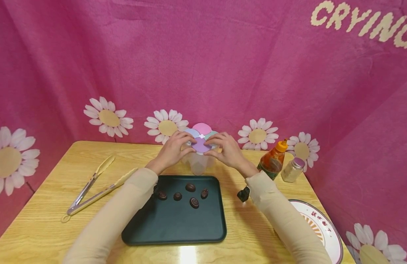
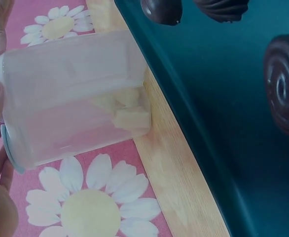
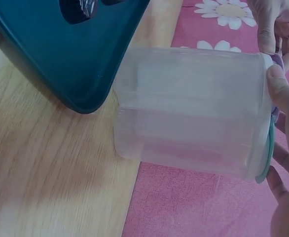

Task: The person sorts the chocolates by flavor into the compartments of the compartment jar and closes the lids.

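Observation:
A translucent plastic storage container [image 1: 198,164] with a petal-shaped lid [image 1: 201,144] in purple, pink, blue and green stands at the back of the table. My left hand [image 1: 174,148] holds the lid's left side, thumb at the front rim and fingers over the top. On the other side, my right hand [image 1: 227,149] grips it in the same way. In the left wrist view, pale chunks [image 2: 129,112] lie in the container's bottom. Just in front is a dark tray [image 1: 177,223] with several chocolates [image 1: 194,202] on it.
Metal tongs [image 1: 91,198] with pale tips lie spread at the left. Behind my right forearm stand a sauce bottle [image 1: 272,161] with an orange cap and a small jar [image 1: 292,170] with a purple lid. A patterned plate [image 1: 332,240] sits at the right edge, partly under my sleeve.

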The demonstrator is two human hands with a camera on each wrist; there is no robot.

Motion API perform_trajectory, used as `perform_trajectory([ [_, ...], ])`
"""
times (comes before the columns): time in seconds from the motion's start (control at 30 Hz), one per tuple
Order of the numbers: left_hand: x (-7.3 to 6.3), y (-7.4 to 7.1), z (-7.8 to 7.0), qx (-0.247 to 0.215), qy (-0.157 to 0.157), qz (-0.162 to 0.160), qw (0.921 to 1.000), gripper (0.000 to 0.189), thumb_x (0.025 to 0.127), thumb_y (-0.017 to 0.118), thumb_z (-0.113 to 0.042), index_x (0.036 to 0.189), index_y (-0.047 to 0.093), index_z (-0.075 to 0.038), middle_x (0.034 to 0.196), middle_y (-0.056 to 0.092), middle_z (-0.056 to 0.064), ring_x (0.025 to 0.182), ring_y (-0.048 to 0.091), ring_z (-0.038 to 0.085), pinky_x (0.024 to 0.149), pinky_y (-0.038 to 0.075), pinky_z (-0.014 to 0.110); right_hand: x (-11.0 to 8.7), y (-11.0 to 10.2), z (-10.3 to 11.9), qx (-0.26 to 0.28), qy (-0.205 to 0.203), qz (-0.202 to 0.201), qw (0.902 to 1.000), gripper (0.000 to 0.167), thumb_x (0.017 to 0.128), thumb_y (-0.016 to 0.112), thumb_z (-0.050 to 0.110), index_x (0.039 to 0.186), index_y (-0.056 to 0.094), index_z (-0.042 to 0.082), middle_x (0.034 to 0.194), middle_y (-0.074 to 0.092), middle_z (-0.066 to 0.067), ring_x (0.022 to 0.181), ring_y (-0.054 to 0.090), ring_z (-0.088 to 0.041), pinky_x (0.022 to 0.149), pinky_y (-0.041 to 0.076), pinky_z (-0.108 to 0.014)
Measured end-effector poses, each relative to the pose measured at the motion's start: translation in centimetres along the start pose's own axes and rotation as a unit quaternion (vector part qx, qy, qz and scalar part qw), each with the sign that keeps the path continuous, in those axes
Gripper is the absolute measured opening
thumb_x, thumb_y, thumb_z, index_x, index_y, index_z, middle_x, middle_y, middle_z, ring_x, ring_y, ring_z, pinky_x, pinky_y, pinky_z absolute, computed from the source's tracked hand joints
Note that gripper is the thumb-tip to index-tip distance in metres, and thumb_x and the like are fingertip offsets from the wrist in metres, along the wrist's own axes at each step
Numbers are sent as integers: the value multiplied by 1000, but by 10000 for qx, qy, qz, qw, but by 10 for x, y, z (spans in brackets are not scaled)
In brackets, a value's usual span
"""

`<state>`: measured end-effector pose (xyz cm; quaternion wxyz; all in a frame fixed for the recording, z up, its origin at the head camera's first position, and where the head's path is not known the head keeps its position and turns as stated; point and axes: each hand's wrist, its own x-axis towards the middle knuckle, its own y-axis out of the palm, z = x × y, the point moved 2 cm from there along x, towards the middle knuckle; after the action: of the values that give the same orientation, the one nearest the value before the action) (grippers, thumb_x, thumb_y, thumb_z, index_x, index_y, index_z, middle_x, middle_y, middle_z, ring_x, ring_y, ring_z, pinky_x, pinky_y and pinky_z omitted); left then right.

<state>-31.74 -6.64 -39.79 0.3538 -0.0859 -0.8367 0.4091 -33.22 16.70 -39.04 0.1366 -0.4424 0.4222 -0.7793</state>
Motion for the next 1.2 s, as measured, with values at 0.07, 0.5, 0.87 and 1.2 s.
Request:
perform_trajectory([
  [0.07,0,0,0,58,46,0,10000,28,91,82,-24,115,76,-11,124,74,8,116,59,29,102,51,47,0,1,0,-30,-5,-25,10000,31,84,89,27,109,82,11,111,79,-8,105,64,-29,85,50,-44],
  [0.5,4,1,-1,-56,-93,-6,9999,21,94,79,-21,113,75,-13,120,76,6,109,57,27,94,49,45,0,0,1,26,52,-148,9999,27,86,87,24,108,81,10,108,79,-8,101,65,-27,81,51,-42],
  [0.87,10,-5,-1,-431,-214,-216,9986,18,92,81,-16,108,75,-9,115,75,9,115,61,29,102,51,46,2,-5,2,128,353,-16,9993,24,91,83,23,112,80,13,113,78,-7,99,64,-25,79,52,-41],
  [1.2,12,-4,-4,-510,-453,-380,9969,13,94,80,-16,104,74,-10,109,74,9,107,67,28,96,56,44,5,-11,0,342,642,-150,9972,14,94,80,17,107,78,10,103,75,-7,91,69,-23,72,54,-32],
])
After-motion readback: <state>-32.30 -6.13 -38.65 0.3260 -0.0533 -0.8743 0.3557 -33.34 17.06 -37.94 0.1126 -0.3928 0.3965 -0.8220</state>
